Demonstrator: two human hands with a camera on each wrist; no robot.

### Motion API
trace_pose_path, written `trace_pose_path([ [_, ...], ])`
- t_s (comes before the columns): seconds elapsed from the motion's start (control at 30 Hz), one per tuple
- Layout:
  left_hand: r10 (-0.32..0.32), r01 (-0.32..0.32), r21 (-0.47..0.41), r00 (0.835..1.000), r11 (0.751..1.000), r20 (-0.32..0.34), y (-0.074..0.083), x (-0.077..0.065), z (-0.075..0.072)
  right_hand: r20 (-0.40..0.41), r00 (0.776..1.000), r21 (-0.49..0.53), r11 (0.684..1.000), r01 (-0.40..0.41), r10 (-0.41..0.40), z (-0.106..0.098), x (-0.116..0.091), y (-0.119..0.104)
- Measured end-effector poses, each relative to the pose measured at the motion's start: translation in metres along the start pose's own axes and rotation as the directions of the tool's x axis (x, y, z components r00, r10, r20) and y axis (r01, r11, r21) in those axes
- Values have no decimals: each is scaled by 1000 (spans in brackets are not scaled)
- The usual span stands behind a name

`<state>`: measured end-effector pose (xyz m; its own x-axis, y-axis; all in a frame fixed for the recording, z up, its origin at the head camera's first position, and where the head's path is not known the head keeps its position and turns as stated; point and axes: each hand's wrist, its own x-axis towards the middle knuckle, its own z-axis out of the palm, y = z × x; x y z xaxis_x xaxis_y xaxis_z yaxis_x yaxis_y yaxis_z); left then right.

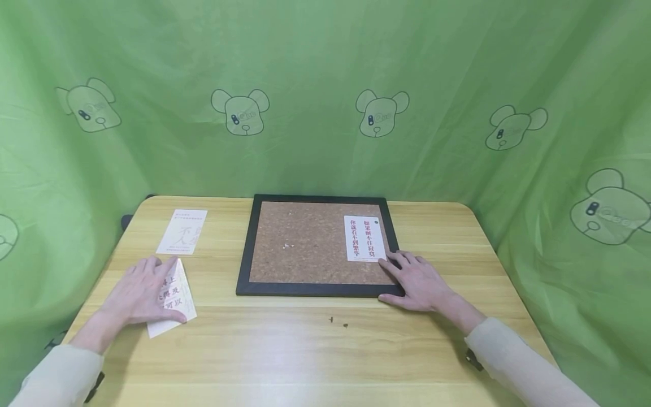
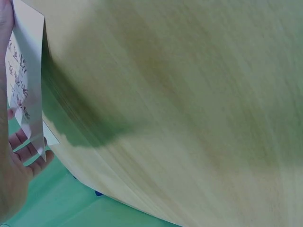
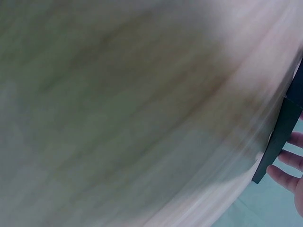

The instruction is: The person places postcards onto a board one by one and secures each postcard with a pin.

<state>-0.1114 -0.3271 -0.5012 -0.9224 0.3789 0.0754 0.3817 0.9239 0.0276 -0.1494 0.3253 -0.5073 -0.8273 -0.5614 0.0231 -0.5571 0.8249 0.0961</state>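
Observation:
My left hand [image 1: 134, 291] grips a white card [image 1: 178, 294] with dark printed characters, thumb on its near edge. In the left wrist view that card [image 2: 29, 56] stands tilted off the table, with fingertips [image 2: 40, 164] showing past its far edge. At the near right corner of a black-framed corkboard [image 1: 310, 289] rests my right hand [image 1: 417, 284], its fingers spread over the frame. A card with red characters [image 1: 358, 237] lies on the cork by those fingertips, a dark pin [image 1: 376, 222] in its upper right corner. Fingers [image 3: 284, 178] reach along the frame's side in the right wrist view.
Another white card [image 1: 178, 240] with pale print lies flat beyond my left hand. Two small pins [image 1: 331, 320] are on the wooden table [image 1: 264, 356] in front of the board. White flecks [image 1: 287, 246] mark the cork. A green curtain [image 1: 315, 152] surrounds the table.

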Motion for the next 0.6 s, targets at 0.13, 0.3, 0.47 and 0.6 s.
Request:
trace_pose_path([
  [0.13, -4, 5, -13, 1000, 1000, 1, -1, 1, 0, 1, 1000, -6, 1000, -1, 1, 0, 0, -1],
  [0.3, -9, 9, -23, 1000, 1000, 0, -1, 1, 0, 3, 1000, -10, 1000, -2, 2, -1, 0, -1],
  [0.47, -12, 12, -23, 1000, 1000, 2, -1, 2, 0, 3, 1000, -3, 1000, -5, 5, 0, 0, -1],
  [0.6, -2, 2, -8, 1000, 1000, -23, -1, 2, -1, 3, 1000, 1, 1000, -6, 6, 0, 0, -1],
])
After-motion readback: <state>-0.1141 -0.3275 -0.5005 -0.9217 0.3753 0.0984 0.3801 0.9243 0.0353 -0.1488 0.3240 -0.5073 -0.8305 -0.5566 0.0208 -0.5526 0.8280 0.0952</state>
